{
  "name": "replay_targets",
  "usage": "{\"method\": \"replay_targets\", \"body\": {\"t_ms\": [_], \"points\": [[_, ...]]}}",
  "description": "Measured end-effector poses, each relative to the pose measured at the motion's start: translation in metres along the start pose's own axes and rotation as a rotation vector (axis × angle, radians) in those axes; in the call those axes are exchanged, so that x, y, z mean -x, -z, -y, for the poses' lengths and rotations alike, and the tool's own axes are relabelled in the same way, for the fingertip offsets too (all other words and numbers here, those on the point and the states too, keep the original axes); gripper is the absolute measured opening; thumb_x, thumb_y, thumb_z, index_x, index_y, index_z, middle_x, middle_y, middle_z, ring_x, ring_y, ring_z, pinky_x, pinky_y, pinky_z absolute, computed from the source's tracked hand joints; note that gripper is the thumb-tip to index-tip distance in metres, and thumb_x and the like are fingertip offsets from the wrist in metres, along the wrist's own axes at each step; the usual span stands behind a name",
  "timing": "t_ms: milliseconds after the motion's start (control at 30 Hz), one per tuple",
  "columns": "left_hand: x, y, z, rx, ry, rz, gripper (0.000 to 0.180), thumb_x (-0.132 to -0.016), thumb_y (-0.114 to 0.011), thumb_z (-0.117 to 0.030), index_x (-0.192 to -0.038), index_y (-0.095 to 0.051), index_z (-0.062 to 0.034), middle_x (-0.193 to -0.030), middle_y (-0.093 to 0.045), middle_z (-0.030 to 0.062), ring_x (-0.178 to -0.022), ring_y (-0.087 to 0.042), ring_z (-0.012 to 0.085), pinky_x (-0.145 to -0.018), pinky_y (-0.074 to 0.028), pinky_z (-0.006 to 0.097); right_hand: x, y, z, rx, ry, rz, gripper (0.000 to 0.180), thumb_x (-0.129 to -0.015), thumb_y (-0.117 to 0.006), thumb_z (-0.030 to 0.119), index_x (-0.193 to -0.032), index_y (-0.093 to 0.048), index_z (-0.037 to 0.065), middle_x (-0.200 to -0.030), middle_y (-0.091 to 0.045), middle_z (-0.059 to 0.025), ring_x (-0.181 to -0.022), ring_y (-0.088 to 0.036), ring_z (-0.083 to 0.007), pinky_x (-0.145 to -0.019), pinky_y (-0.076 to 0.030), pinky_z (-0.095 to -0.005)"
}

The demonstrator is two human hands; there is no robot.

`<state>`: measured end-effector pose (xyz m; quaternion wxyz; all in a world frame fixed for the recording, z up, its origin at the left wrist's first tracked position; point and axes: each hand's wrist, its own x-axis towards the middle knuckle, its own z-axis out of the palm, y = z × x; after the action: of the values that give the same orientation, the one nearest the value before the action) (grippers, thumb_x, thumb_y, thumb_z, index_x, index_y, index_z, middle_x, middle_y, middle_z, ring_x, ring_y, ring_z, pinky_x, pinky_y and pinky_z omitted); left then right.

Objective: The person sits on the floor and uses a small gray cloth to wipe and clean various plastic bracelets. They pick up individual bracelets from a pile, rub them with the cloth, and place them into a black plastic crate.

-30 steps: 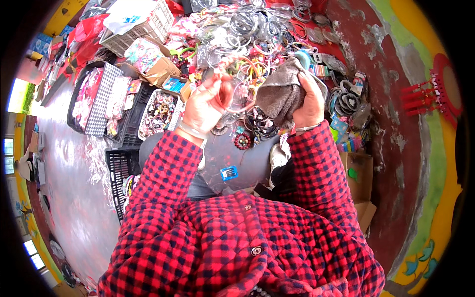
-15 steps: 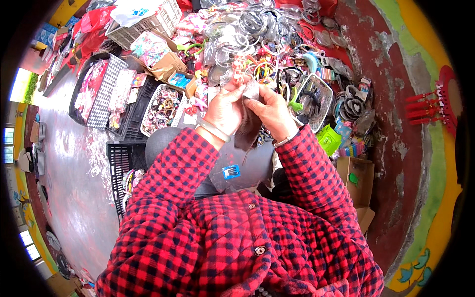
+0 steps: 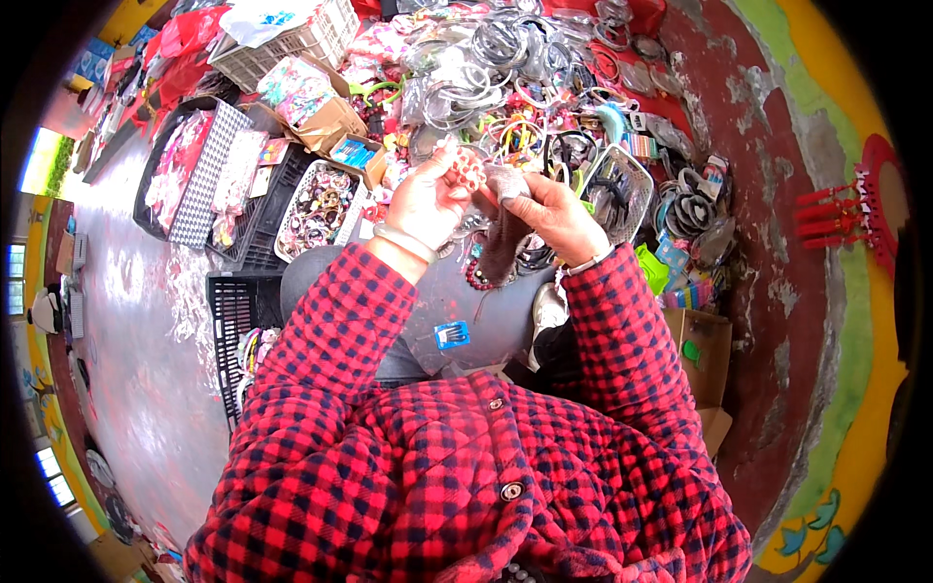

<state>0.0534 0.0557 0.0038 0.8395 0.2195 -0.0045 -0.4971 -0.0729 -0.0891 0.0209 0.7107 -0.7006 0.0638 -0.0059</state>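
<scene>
The left hand (image 3: pixel 425 206) pinches a small red-and-white beaded hair accessory (image 3: pixel 467 172); at its three o'clock, the right hand (image 3: pixel 552 216) grasps a grey-brown fuzzy cloth (image 3: pixel 503 238).

Hidden and hard-to-see bits

The left hand (image 3: pixel 426 201) covers part of the small pink thing (image 3: pixel 468 171), too tiny to tell. The right hand (image 3: pixel 547 212) hides the top of the grey cloth (image 3: pixel 501 243). The hoops (image 3: pixel 505 58) blur together.
</scene>
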Motion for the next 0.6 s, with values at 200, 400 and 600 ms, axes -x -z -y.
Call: {"method": "replay_targets", "body": {"t_ms": [200, 400, 600], "points": [[0.005, -0.011, 0.002, 0.060, -0.124, -0.127, 0.018, -0.087, -0.055, -0.019, -0.087, -0.052, -0.0011, -0.076, -0.053, 0.0058, -0.063, -0.050, 0.0117, -0.049, -0.038, 0.019, 0.006, 0.001, 0.005, -0.288, -0.069, 0.129, 0.031, -0.091, -0.047, 0.024, -0.110, -0.053, 0.001, -0.090, -0.057, 0.0002, -0.082, -0.051, -0.0063, -0.074, -0.042, -0.0226], [0.008, -0.014, 0.012, 0.013, -0.117, -0.100, 0.014, -0.086, -0.055, -0.017, -0.091, -0.052, -0.0042, -0.079, -0.054, 0.0063, -0.068, -0.051, 0.0131, -0.052, -0.040, 0.020, 0.000, 0.004, -0.009, -0.077, -0.044, 0.123, 0.028, -0.090, -0.048, 0.020, -0.109, -0.052, 0.001, -0.088, -0.057, -0.0003, -0.080, -0.050, -0.0063, -0.071, -0.043, -0.0225], [0.008, -0.011, 0.013, 0.017, -0.088, -0.010, 0.013, -0.086, -0.055, -0.017, -0.093, -0.053, -0.0063, -0.083, -0.056, 0.0061, -0.070, -0.052, 0.0133, -0.053, -0.041, 0.020, -0.001, -0.001, -0.002, 0.000, -0.024, 0.036, 0.021, -0.086, -0.049, 0.015, -0.101, -0.053, 0.000, -0.081, -0.055, 0.0011, -0.073, -0.048, -0.0069, -0.065, -0.042, -0.0243]]}}
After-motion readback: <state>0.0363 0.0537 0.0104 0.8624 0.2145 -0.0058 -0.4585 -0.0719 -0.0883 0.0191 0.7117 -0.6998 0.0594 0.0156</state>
